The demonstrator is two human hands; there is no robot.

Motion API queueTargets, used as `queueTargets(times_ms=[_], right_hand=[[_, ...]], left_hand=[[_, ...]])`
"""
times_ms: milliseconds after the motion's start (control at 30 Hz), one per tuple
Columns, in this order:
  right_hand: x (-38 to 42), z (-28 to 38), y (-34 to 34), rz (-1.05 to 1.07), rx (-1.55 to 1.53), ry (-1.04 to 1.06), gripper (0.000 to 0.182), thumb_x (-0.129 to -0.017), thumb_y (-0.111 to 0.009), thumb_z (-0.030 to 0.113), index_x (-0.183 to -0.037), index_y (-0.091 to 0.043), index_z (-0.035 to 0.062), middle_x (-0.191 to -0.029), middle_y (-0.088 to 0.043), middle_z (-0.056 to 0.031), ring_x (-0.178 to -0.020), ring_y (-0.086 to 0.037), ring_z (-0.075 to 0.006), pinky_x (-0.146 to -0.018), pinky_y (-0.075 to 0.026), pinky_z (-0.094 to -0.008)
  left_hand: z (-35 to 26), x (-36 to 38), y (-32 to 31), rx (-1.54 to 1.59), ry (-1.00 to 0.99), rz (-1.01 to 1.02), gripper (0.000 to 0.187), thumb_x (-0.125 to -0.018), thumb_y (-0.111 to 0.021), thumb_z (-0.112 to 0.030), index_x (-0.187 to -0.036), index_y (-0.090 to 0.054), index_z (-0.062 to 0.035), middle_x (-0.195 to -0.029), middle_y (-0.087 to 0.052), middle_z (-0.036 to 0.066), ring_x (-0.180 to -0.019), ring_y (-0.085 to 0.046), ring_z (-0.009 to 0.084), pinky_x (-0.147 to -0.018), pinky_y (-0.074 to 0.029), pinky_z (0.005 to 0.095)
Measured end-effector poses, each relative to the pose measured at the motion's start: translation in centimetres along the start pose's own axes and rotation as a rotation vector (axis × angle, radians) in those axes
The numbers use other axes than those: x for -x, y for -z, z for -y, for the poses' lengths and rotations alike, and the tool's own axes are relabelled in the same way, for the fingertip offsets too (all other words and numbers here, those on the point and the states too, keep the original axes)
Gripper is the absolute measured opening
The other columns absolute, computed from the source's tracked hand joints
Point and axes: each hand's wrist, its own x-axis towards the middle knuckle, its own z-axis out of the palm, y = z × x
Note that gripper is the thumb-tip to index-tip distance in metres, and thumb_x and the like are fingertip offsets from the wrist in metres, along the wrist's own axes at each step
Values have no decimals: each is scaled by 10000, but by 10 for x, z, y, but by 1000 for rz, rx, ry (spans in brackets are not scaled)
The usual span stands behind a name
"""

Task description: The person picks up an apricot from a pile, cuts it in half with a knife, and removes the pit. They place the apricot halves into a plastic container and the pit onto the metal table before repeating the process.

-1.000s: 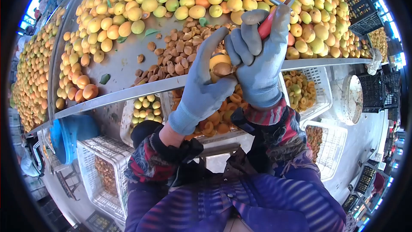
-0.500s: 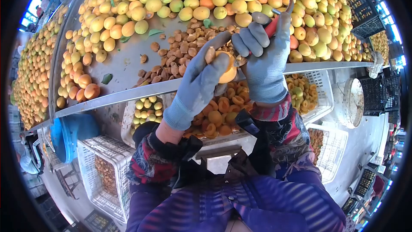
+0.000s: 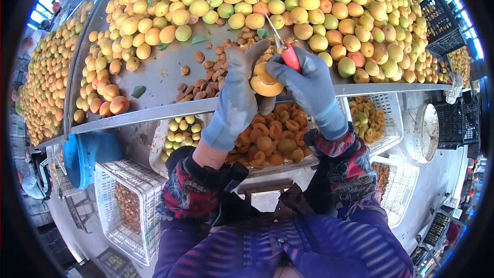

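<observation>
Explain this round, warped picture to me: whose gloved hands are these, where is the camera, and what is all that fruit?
The camera sits on the person's head, looking down through a fisheye lens, so the edges bend. Both hands wear grey gloves. The left hand holds an opened apricot. The right hand grips a red-handled knife, blade pointing up. Ahead, a metal table carries heaps of whole apricots and a pile of brown pits. Below the table's edge, a white crate holds pitted halves.

Bare tabletop [image 3: 159, 74] between apricot heaps [image 3: 329, 0]
</observation>
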Motion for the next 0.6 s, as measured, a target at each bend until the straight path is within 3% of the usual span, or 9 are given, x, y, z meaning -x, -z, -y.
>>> queueTargets(times_ms=[67,167,233,267,333,467,533,600], right_hand=[[-3,-7,-1,-8,24,150,275,-814,-698,211,-956,-612,-8,-735,-607,-45,-662,-543,-74,-601,-463,-245],[1,0,-1,-116,122,180,272,-799,-710,218,-903,-602,-9,-690,-591,-60,-631,-539,-88,-584,-458,-252],[2,5,1,-153,198,145,274,-797,-710,224,-888,-593,-7,-669,-586,-70,-611,-545,-102,-570,-454,-261],[2,7,3,-187,270,108,277,-795,-710,229,-872,-584,-4,-649,-581,-80,-590,-550,-116,-556,-450,-270],[1,3,3,-218,291,155,271,-798,-705,233,-863,-577,3,-635,-583,-83,-565,-564,-145,-538,-451,-286],[2,-7,-3,-268,450,321,266,-805,-692,252,-871,-563,30,-617,-591,-97,-524,-599,-246,-488,-453,-336],[5,-4,-7,-278,537,373,269,-802,-693,263,-874,-561,39,-608,-586,-94,-521,-599,-262,-477,-452,-344],[4,-3,-9,-287,628,427,273,-800,-694,273,-876,-558,49,-599,-580,-90,-517,-600,-278,-465,-452,-352]], left_hand=[[-1,0,-1,4,1,22,917,-868,-178,-741,-1356,-367,12,-826,-586,53,-578,-479,107,-490,-346,219],[-7,0,-6,-27,13,-49,813,-908,-275,-675,-1344,-386,3,-928,-601,72,-679,-554,122,-537,-415,225],[-13,1,-12,170,-45,-145,589,-936,-451,-478,-1288,-457,-5,-1022,-601,84,-763,-592,130,-588,-475,240],[-11,-1,-6,171,-46,-141,589,-936,-451,-478,-1288,-457,-5,-1022,-601,84,-763,-592,130,-588,-475,240],[-2,-5,14,-66,-188,-100,364,-871,-606,-171,-1184,-525,-3,-918,-610,38,-697,-584,90,-626,-524,248],[1,-4,11,-34,-69,-142,239,-812,-627,-50,-1042,-594,5,-848,-615,30,-668,-567,62,-607,-493,219],[9,-10,18,-251,-240,-158,201,-787,-608,-22,-984,-601,18,-774,-612,27,-608,-539,48,-550,-451,194],[10,-11,20,-256,-284,-171,190,-770,-600,-6,-958,-603,26,-764,-611,27,-605,-533,44,-533,-434,190]])
